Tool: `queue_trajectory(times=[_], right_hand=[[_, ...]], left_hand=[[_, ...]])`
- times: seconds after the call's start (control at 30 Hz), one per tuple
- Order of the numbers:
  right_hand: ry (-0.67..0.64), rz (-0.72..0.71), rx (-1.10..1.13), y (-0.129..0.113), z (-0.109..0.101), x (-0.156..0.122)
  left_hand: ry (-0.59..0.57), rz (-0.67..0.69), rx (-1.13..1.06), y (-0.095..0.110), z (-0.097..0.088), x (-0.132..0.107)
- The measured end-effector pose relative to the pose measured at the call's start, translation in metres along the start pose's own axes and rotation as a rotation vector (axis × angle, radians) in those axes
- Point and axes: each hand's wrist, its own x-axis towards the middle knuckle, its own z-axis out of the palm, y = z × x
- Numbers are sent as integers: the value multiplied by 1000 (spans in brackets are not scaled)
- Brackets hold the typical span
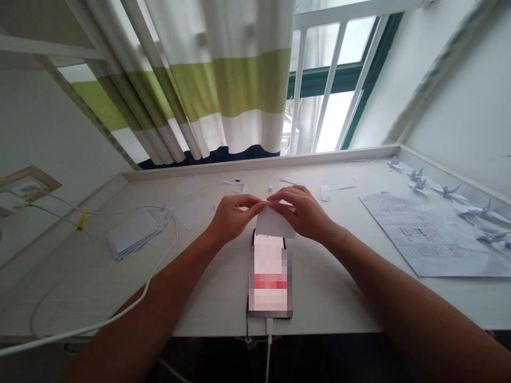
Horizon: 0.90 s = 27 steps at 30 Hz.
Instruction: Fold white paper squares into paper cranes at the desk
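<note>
Pinching small white paper (275,223) at its far edge with left hand (235,215) and right hand (305,213), thumbs closed to fingers on both sides, tips nearly meeting. Held over top end of phone (270,276); can't tell if touching it.

Crossing near edge of desk (331,298) with both forearms, phone lying between. Tight toward rear: scraps (325,192) just beyond hands, then raised rim (259,164). Tight on left too: loose sheets (195,213) just beside hand, paper stack (136,231) farther out. On right, printed sheet (423,229) near wrist, stretching off toward right picture edge. More room toward near edge, either side of phone. Watch white cable (175,234), running across in front of left forearm (171,298).

Surface: whitish, faint wood grain. Folded paper cranes (447,191) in a rough row along right rim, a few beside printed sheet. Behind desk: white curtain (235,80) with green band, plus window (329,85) with white bars and dark green frame. Wall socket (27,183) at far left, cables plugged in.
</note>
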Motion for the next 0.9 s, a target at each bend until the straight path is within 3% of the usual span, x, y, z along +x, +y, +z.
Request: queue_trajectory(times=[0.43,0.73,0.9], right_hand=[[-64,13,-35,0,-5,0],[-103,87,-19,-1,-4,1],[-146,44,-6,-2,-2,0]], left_hand=[[0,24,-5,1,4,-2],[-66,-14,36,9,-1,-2],[-117,-8,-10,6,0,-1]])
